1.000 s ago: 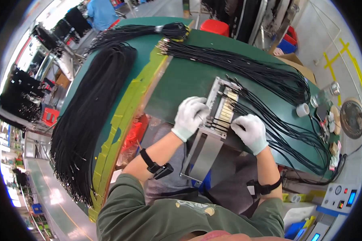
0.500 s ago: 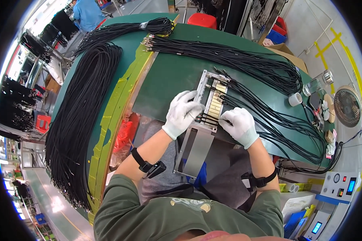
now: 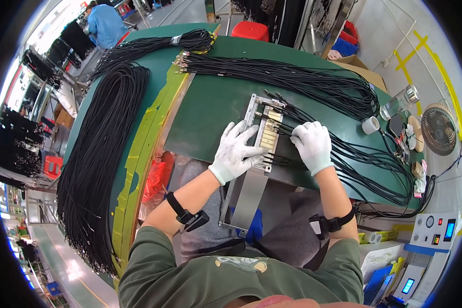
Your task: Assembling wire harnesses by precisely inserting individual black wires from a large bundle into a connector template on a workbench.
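Observation:
A metal fixture (image 3: 251,111) with a row of brass-coloured blocks (image 3: 268,136) lies on the green table in front of me. Several thin black cables (image 3: 354,145) run from it to the right, their ends lying across its blocks. My white-gloved left hand (image 3: 236,153) rests over the fixture's left side, fingers spread and thumb stretched across its lower end. At the right of the blocks, my gloved right hand (image 3: 313,146) has its fingers curled onto black cables; its fingertips are partly hidden. A flat metal plate (image 3: 249,200) extends from the fixture toward my lap.
Large black cable bundles lie at the left (image 3: 100,159) and back (image 3: 277,72). Yellow tape (image 3: 138,164) covers the table's left strip. A glass bottle (image 3: 395,105), white cup-like piece (image 3: 373,126) and fan (image 3: 440,128) stand right. A person in blue (image 3: 106,25) is far left.
My left hand's fingers have spread and its thumb now reaches over the fixture's lower end. My right hand has moved up along the fixture from the lower cables to those higher up.

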The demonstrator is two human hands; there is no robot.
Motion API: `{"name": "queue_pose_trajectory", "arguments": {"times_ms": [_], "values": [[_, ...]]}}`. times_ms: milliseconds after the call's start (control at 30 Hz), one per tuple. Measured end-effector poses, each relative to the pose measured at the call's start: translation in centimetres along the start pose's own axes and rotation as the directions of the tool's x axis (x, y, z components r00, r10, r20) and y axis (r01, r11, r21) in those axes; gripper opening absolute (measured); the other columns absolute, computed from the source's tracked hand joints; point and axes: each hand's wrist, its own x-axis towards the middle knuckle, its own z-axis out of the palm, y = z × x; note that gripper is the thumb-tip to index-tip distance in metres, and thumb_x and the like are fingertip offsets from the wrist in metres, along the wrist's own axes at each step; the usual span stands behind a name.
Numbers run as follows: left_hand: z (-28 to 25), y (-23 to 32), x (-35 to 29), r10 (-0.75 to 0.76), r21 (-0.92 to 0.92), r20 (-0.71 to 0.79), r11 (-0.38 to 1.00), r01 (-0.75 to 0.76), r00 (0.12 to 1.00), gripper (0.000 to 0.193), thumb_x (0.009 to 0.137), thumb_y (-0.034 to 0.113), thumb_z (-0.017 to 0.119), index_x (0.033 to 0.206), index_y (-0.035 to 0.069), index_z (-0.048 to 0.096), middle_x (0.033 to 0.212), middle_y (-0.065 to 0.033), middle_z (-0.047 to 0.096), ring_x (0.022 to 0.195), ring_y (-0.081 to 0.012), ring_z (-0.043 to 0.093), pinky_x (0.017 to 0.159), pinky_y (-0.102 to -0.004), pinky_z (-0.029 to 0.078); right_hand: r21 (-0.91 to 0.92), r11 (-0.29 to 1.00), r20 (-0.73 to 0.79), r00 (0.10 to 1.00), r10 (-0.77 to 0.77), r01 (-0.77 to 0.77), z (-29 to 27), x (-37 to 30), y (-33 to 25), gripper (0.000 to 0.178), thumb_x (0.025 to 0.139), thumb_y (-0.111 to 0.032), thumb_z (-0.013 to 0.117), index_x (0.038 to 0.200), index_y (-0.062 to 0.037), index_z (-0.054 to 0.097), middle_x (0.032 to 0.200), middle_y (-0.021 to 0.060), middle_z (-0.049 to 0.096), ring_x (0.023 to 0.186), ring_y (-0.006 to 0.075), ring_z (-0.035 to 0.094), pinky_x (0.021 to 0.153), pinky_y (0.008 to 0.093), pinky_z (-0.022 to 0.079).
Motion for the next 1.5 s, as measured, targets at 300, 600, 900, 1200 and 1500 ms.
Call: {"name": "queue_pose_trajectory", "arguments": {"times_ms": [300, 600, 900, 1200, 1500], "values": [[-1.1, 0.8, -0.4, -0.086, -0.21, -0.242, 0.977, 0.035, 0.966, 0.023, 0.076, 0.028, 0.077, 0.081, 0.009, 0.066, 0.119, -0.0112, 0.067, 0.118, -0.0372, 0.055, 0.104, -0.0485, 0.04, 0.345, 0.905, -0.073, 0.968, -0.239, 0.25, -1.9, -0.5, -6.0, 0.015, 0.073, -0.02, 0.076, 0.084, -0.0141, 0.066, 0.082, 0.0027, 0.063, 0.085, 0.0262, 0.058, 0.074, 0.0396, 0.044], [-1.9, 0.3, -1.6, -0.193, -0.34, -0.314, 0.937, 0.08, 0.929, 0.015, 0.075, 0.015, 0.077, 0.079, 0.006, 0.066, 0.115, -0.0129, 0.068, 0.114, -0.0362, 0.057, 0.1, -0.0451, 0.043, 0.463, 0.88, 0.042, 0.989, -0.143, 0.107, -2.9, -1.5, -4.4, 0.014, 0.077, -0.02, 0.073, 0.085, -0.0112, 0.067, 0.076, 0.0064, 0.064, 0.081, 0.0285, 0.06, 0.071, 0.0406, 0.044], [0.0, -2.4, -0.9, -0.267, -0.177, -0.374, 0.961, 0.214, 0.888, 0.013, 0.084, 0.02, 0.071, 0.086, 0.007, 0.067, 0.101, -0.0091, 0.072, 0.103, -0.0305, 0.065, 0.1, -0.0457, 0.043, 0.344, 0.934, 0.091, 0.986, -0.138, 0.099, -1.9, -0.3, -3.9, 0.008, 0.08, -0.017, 0.07, 0.084, -0.0102, 0.07, 0.076, 0.0062, 0.064, 0.079, 0.0271, 0.059, 0.074, 0.0388, 0.045], [1.3, -2.5, -1.3, -0.327, -0.18, -0.295, 0.942, 0.284, 0.898, 0.022, 0.092, 0.021, 0.063, 0.104, 0.005, 0.071, 0.107, -0.0117, 0.072, 0.107, -0.0289, 0.065, 0.108, -0.0462, 0.039, 0.283, 0.958, 0.12, 0.989, -0.082, 0.045, -1.6, -0.9, -2.1, 0.009, 0.082, -0.019, 0.069, 0.085, -0.0116, 0.071, 0.076, 0.0056, 0.065, 0.079, 0.0272, 0.059, 0.074, 0.0389, 0.045], [-0.2, -1.1, 0.6, -0.182, -0.231, -0.172, 0.963, 0.141, 0.968, 0.027, 0.088, 0.032, 0.067, 0.107, 0.013, 0.074, 0.123, -0.0181, 0.065, 0.121, -0.0365, 0.056, 0.11, -0.0502, 0.036, 0.283, 0.959, 0.143, 0.987, -0.078, 0.035, -1.3, -1.1, -2.1, 0.009, 0.084, -0.023, 0.067, 0.084, -0.0144, 0.07, 0.076, 0.0046, 0.065, 0.08, 0.0264, 0.061, 0.074, 0.0406, 0.045]]}}
